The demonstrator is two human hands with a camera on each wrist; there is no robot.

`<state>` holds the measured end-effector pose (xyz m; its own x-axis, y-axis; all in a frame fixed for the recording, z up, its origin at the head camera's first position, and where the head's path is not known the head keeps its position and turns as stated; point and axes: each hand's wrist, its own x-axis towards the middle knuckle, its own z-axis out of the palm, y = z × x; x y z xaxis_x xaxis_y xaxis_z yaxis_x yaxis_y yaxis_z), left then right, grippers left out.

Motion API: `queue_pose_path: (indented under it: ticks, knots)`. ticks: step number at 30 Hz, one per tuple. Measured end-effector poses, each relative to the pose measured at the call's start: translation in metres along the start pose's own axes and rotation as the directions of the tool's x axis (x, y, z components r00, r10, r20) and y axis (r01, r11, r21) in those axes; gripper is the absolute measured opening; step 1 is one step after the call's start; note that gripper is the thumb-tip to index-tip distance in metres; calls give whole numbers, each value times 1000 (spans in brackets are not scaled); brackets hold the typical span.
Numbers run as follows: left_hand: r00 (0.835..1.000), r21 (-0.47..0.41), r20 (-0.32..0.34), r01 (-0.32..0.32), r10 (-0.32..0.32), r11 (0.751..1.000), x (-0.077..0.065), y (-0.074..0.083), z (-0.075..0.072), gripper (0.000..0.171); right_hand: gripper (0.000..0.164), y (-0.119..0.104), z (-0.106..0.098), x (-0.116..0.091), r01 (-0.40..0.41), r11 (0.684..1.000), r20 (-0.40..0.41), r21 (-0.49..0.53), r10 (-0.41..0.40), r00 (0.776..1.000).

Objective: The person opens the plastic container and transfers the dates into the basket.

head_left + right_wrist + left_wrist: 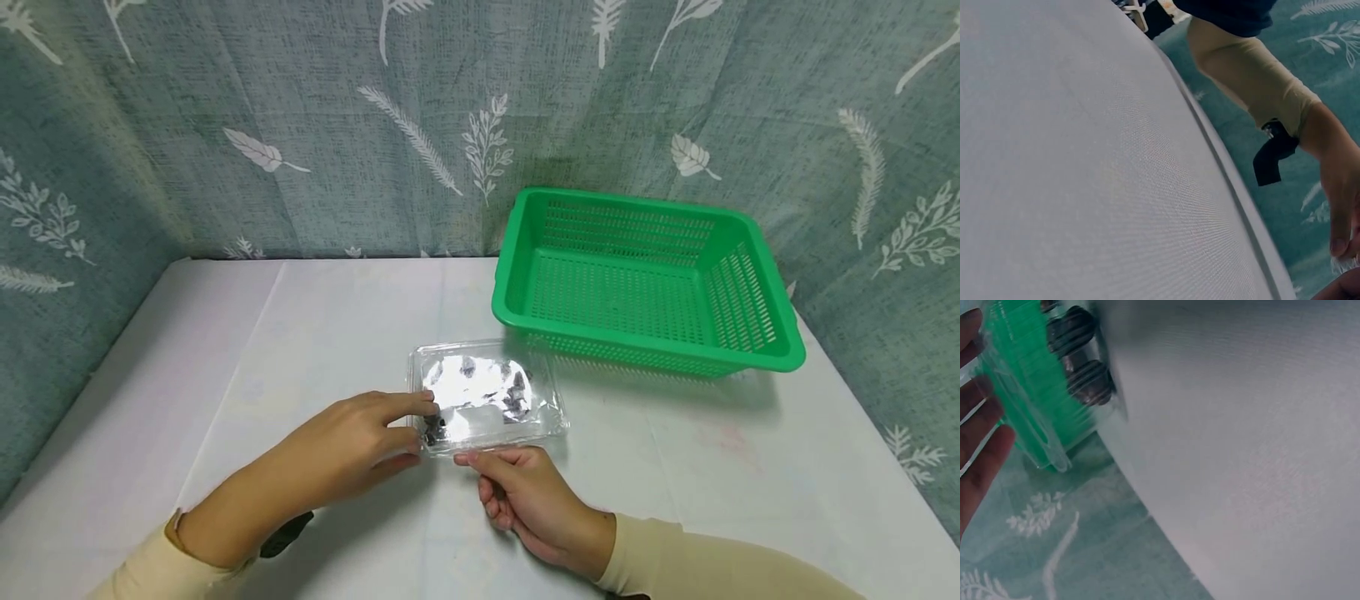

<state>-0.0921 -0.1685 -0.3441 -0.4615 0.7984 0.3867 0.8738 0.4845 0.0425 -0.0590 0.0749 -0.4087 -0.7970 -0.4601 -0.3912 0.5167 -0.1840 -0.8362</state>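
Observation:
A clear plastic clamshell box (480, 421) lies on the white table, its lid shining with glare. Dark round pieces (1091, 384) show through its wall in the left wrist view. At the box's left side is my left hand (360, 446), fingers loosely extended over the edge and front left corner. My right hand (528, 504) pinches the front rim, thumb on top and the other fingers curled below. In the right wrist view the left hand (1341, 187) appears at the right edge, beside a bit of the clear plastic.
Behind the box to the right stands a green plastic basket (615, 337) with slotted walls and nothing in it. White cloth covers the table (322, 333). A grey-green leaf-patterned curtain (315, 108) hangs at the back and sides.

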Motion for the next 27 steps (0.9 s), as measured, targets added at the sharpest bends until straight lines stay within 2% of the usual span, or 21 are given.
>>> queue_pose_path:
  ticks: [4,7,13,16,21,27]
  knots:
    - [999,-15,25,21,-20,1000,0,-1,-2,22,45,0,2,1,-10,1000,14,0,10,1000]
    - [999,18,43,11,-12,1000,1,0,-2,21,46,0,4,2,-25,1000,28,-2,25,999]
    - [993,177,101,-76,59,981,5,6,0,22,47,-2,3,1,-42,999,28,-3,42,999]
    - [991,207,111,-103,82,973,9,7,0,22,47,-3,2,2,-42,999,33,3,42,999]
    - [991,156,108,-95,78,983,15,6,1,20,47,-2,1,2,-43,999,42,11,43,998]
    - [988,79,143,-62,50,995,19,5,-3,18,46,-2,0,2,-44,999,54,7,43,998]
